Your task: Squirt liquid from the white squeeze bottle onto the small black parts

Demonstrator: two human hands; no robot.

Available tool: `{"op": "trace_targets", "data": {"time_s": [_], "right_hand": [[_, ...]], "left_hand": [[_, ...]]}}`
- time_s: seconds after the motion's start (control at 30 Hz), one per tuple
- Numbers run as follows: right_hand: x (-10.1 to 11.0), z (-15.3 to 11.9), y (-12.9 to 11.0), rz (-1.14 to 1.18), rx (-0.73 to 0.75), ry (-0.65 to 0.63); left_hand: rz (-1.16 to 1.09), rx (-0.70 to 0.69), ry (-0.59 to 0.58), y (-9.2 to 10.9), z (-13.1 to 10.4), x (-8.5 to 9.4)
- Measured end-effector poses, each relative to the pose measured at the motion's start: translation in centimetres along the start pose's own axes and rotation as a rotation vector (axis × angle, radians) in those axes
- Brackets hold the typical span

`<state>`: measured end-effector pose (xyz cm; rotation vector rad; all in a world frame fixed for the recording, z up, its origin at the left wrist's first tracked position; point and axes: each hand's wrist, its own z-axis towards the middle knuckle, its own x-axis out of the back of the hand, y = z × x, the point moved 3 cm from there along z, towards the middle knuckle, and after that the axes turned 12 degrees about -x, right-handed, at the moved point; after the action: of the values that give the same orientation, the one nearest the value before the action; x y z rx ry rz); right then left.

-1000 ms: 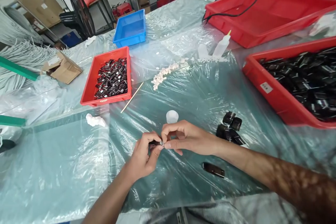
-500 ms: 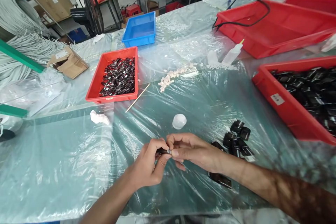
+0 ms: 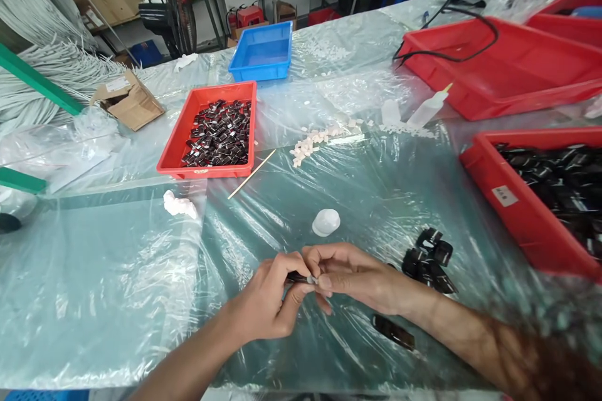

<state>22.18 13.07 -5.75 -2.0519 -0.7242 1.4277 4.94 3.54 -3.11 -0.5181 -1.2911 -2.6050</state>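
Between the thumb and fingers of my left hand [image 3: 273, 294] is a small glossy black plastic part [image 3: 297, 277], mostly covered by the fingers. My right hand [image 3: 352, 276] is closed in a pinch at its right end, where a small pale grey bit [image 3: 311, 280] shows. The two hands meet just below a round white lid-like dish [image 3: 326, 222]. To the right of my right hand lies a loose pile of similar black parts [image 3: 427, 260]. One more black piece [image 3: 394, 332] lies below my right forearm.
A red tray [image 3: 207, 170] holds many small dark parts, with a wooden stick [image 3: 251, 174] beside it. Small whitish pieces [image 3: 310, 141] are scattered mid-table near a squeeze bottle [image 3: 429, 108]. A red bin [image 3: 522, 225] of black parts stands right; a blue tray [image 3: 261, 72] stands farther back.
The camera view has shifted slightly, so the trays and bins appear moved. Both hands keep the same pinched pose on the small black part.
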Motion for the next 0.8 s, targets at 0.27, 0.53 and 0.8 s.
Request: {"op": "trace_targets", "data": {"time_s": [0.27,0.53,0.8], "right_hand": [[0.7,0.0,0.4,-0.009,0.005,0.036],[0.4,0.3,0.9,0.071,0.02,0.083],[-0.3,0.5,1.6,0.089,0.008,0.138]], "left_hand": [[-0.037,0.063,-0.079,-0.5,-0.3,-0.1],[-0.064,-0.003,-0.039,-0.1,0.2,-0.3],[-0.085,-0.051,-0.002,-0.4,-1.1,-1.0]]}}
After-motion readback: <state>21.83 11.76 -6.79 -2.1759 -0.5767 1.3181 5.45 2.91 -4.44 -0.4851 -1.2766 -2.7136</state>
